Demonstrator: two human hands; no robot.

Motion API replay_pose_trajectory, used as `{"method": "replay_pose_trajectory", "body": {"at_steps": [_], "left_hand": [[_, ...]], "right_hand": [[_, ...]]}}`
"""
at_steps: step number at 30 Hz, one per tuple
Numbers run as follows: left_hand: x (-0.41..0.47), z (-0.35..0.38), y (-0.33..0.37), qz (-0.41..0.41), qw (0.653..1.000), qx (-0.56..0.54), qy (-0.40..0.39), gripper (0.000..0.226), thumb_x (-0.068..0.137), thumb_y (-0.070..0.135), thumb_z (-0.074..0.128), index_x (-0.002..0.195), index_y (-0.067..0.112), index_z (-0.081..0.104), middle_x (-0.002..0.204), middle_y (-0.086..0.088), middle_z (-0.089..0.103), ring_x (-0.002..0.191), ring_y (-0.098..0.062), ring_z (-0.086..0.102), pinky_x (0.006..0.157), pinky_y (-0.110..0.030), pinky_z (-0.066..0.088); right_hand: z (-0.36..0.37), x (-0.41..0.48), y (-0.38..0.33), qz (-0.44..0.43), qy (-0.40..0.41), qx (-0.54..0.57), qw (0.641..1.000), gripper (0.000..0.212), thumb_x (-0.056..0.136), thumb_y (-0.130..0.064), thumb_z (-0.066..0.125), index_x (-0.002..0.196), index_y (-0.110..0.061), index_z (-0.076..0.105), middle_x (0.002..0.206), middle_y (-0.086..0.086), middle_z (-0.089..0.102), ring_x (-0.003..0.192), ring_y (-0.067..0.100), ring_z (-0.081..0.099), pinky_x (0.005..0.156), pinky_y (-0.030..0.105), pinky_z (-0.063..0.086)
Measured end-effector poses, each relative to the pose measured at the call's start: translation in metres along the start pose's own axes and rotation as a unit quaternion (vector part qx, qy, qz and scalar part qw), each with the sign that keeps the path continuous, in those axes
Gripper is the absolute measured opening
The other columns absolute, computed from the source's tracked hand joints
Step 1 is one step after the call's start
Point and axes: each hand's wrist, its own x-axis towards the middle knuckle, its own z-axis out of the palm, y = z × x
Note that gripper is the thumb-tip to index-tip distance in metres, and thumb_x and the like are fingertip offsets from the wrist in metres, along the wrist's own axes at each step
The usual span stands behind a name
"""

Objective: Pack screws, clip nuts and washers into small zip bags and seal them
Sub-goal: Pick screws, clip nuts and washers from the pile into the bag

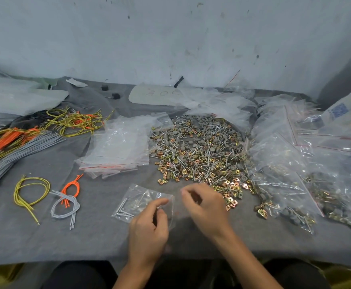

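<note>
– Zip bag (137, 202) first: where does it lie?
– Flat on the grey-covered table (87, 236), near the front edge, just left of both hands. It is clear, and a few screws (122, 207) lie in its left corner.
– Any writing on it?
– None that I can read. The only writing is a few hand-drawn marks on a pale board (155, 94) at the back by the wall. They are upside down from here and I cannot make them out.
– And the grip?
– The left grip (149, 228) pinches the bag's right edge, at its mouth, between thumb and forefinger. The rest of the bag spreads away to the left of the pinch.
– The other one?
– The right grip (203, 205) hovers just right of the bag's mouth with its fingers curled. It is blurred, so I cannot tell whether it has anything in it.
– What lies around?
– Behind the right grip is a big loose pile (199, 151) of screws, gold clip nuts and grey washers. A stack of empty bags (118, 149) lies left of the pile. Filled bags (295, 184) are heaped to the right. Yellow cords (30, 188), orange cords (72, 188) and grey cords (66, 207) lie well to the left.
</note>
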Motion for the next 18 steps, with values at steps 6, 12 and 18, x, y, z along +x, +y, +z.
{"method": "replay_pose_trajectory", "body": {"at_steps": [6, 12, 18], "left_hand": [[0.000, 0.001, -0.002, 0.001, 1.000, 0.003, 0.016, 0.029, 0.086, 0.022, 0.054, 0.103, 0.038, 0.070, 0.064, 0.021, 0.062, 0.054, -0.002, 0.054, 0.055, -0.024, 0.042], [0.000, 0.002, -0.005, 0.006, 1.000, 0.004, 0.018, 0.028, 0.087, 0.021, 0.054, 0.103, 0.036, 0.071, 0.066, 0.017, 0.064, 0.055, -0.003, 0.054, 0.055, -0.026, 0.043], [0.000, 0.001, -0.004, 0.004, 1.000, -0.001, 0.003, 0.029, 0.088, 0.022, 0.053, 0.102, 0.041, 0.070, 0.070, 0.017, 0.067, 0.057, -0.005, 0.056, 0.056, -0.022, 0.041]], "right_hand": [[-0.017, 0.065, 0.034, 0.069, -0.003, -0.139, 0.988, 0.009, 0.097, -0.029, 0.061, 0.095, -0.027, 0.070, 0.094, -0.009, 0.063, 0.084, 0.011, 0.059, 0.076, 0.036, 0.052], [-0.009, 0.102, 0.051, 0.096, -0.081, -0.235, 0.964, 0.022, 0.098, -0.040, 0.060, 0.106, -0.022, 0.069, 0.106, -0.004, 0.063, 0.094, 0.018, 0.061, 0.081, 0.039, 0.054], [-0.011, 0.101, 0.052, 0.105, -0.061, -0.229, 0.966, 0.015, 0.101, -0.029, 0.058, 0.094, -0.020, 0.068, 0.093, -0.006, 0.065, 0.078, 0.010, 0.059, 0.073, 0.036, 0.054]]}}
